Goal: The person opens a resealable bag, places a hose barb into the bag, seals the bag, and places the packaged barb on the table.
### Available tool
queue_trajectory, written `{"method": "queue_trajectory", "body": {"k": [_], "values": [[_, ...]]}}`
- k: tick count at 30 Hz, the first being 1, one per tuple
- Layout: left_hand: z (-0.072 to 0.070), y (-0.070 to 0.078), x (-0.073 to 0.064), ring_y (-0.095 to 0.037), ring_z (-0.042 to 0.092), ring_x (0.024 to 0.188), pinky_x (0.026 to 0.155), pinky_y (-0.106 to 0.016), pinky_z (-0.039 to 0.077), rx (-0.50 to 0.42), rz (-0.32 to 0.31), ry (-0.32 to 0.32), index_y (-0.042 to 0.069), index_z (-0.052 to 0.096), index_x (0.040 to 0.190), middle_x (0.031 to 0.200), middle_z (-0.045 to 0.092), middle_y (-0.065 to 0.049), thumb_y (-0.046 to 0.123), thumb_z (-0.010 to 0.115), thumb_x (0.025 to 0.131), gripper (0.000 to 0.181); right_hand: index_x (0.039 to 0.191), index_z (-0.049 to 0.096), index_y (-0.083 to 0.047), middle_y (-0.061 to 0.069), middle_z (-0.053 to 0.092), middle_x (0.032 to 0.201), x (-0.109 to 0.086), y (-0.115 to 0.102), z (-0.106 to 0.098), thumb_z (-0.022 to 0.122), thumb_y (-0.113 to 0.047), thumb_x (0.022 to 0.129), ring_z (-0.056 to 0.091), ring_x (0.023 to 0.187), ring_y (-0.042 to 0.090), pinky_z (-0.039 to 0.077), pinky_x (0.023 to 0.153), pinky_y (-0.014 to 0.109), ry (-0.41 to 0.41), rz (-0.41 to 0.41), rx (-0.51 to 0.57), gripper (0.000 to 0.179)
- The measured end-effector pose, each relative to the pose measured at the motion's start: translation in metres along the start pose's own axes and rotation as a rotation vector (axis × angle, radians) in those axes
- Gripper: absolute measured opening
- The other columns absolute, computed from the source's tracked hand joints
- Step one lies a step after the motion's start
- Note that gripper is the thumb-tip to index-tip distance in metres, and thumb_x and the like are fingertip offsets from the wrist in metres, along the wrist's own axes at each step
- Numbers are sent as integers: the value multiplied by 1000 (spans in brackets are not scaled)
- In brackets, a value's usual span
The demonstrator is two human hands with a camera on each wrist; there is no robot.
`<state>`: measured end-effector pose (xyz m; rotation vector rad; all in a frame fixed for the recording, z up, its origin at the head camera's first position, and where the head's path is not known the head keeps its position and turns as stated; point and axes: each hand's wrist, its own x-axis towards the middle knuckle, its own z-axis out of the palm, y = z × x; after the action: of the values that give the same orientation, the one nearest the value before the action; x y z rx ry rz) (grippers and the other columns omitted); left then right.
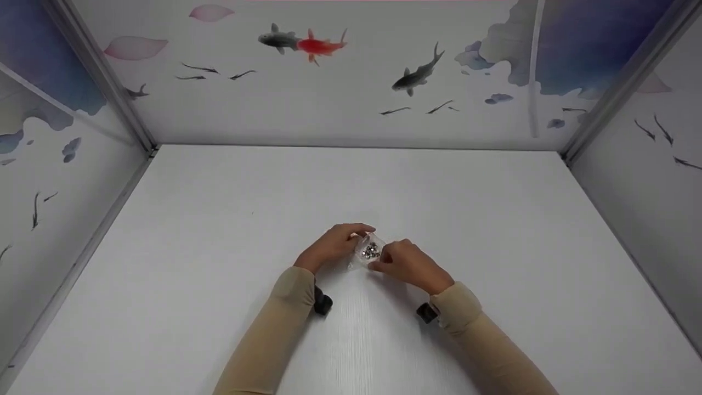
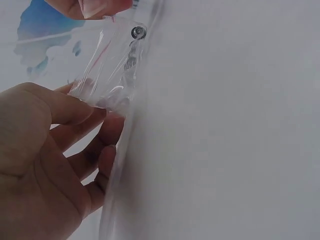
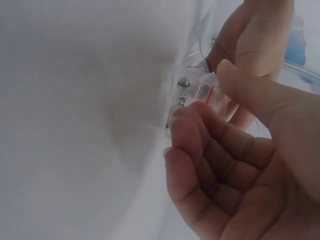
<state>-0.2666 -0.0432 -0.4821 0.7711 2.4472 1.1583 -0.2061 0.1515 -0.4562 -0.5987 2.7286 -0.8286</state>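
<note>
A small clear zip bag (image 1: 359,262) with a red seal line sits low over the table in front of me. Inside it lie several small shiny metal fasteners (image 1: 371,251), rounded and ring-like in the wrist views. My left hand (image 1: 333,246) pinches one edge of the bag between thumb and fingers, as the left wrist view shows. From the right, my right hand (image 1: 411,266) grips the opposite edge near the red line, thumb (image 3: 245,82) on one side and curled fingers (image 3: 187,132) on the other. Those fingers partly hide the bag in the right wrist view.
The white table (image 1: 351,186) spreads around both hands. Printed panels with fish and blue washes stand at the back (image 1: 351,99) and on both sides, joined by grey metal posts (image 1: 109,77). Dark wrist cameras (image 1: 322,303) sit at the sleeve cuffs.
</note>
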Motion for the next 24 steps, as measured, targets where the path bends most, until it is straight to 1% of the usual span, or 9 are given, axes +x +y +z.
{"method": "queue_trajectory", "body": {"k": [5, 9, 11, 13, 16, 19, 24], "values": [[2, 4, 1, -25, 54, 123, 103, -43, 42, 54, -1, 31, 10, 61, 129, 130, 62, -9, 8, 48, 100, 32, 74, 71, -6, -7, 47, 58, 3, 2, 4, 68, -24, 90, 36, 52, 8, 31, 51, 22, 2, 15, 19, 24], [3, 4, 2, -21, 59, 111, 95, -39, 46, 73, 9, 69, 11, 66, 121, 120, 66, -6, 12, 53, 99, 26, 75, 68, -7, -7, 44, 59, 5, 4, 5, 66, -22, 91, 37, 55, 9, 31, 54, 24, 5, 24, 5, 22], [3, 4, 3, -20, 60, 105, 90, -37, 47, 77, 17, 86, 10, 67, 116, 115, 68, -6, 12, 55, 97, 23, 74, 66, -9, -6, 42, 60, 5, 5, 5, 64, -19, 92, 37, 56, 9, 31, 55, 24, 8, 11, -9, 21], [4, 4, 3, -19, 61, 99, 87, -35, 48, 87, 10, 103, 10, 69, 113, 111, 69, -5, 12, 58, 96, 20, 74, 63, -9, -6, 41, 61, 5, 6, 5, 63, -15, 92, 37, 56, 8, 31, 55, 23, 8, -14, -16, 19], [3, 5, 1, -18, 61, 94, 84, -34, 48, 106, -17, 140, 11, 71, 108, 107, 70, -3, 13, 61, 94, 17, 77, 65, -6, -6, 46, 64, 5, 9, 3, 63, -11, 91, 38, 57, 7, 32, 54, 21, 10, -48, -13, 15], [2, 7, -3, -17, 60, 92, 82, -34, 47, 136, -51, 192, 14, 72, 103, 102, 71, 0, 17, 63, 93, 14, 83, 69, -3, -3, 55, 69, 3, 13, -2, 63, -10, 91, 41, 59, 7, 34, 55, 20, 18, -67, -8, 12], [-1, 10, -7, -15, 59, 84, 74, -32, 46, 189, -68, 263, 17, 73, 98, 94, 71, 2, 23, 64, 92, 12, 90, 72, -1, 2, 66, 76, 1, 20, -13, 64, -12, 92, 47, 63, 8, 40, 59, 22, 50, -82, 7, 13]]}}
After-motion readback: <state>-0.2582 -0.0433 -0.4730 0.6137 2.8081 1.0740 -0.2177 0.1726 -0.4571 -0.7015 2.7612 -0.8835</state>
